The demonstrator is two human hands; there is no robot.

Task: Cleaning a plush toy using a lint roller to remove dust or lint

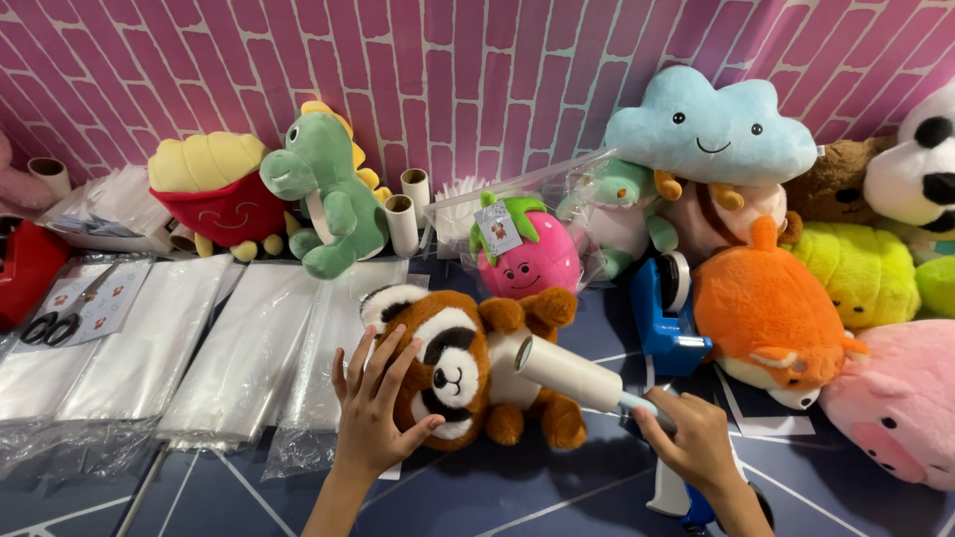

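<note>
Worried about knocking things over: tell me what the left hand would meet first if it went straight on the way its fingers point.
The left hand already rests on the red panda plush; straight on, probably the green dinosaur plush, though depth is unclear.

the panda plush (pixel 920 164) at two o'clock and pink pig plush (pixel 895 403) at four o'clock are cut by the frame edge; the left hand (pixel 373 403) hides part of the red panda plush (pixel 477 363); the tag (pixel 497 227) print is too small to tell

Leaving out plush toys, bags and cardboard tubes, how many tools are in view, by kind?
lint roller: 1
scissors: 1
blue tape dispenser: 1
blue-and-white hand tool, partly hidden, kind unclear: 1
Total: 4
</note>
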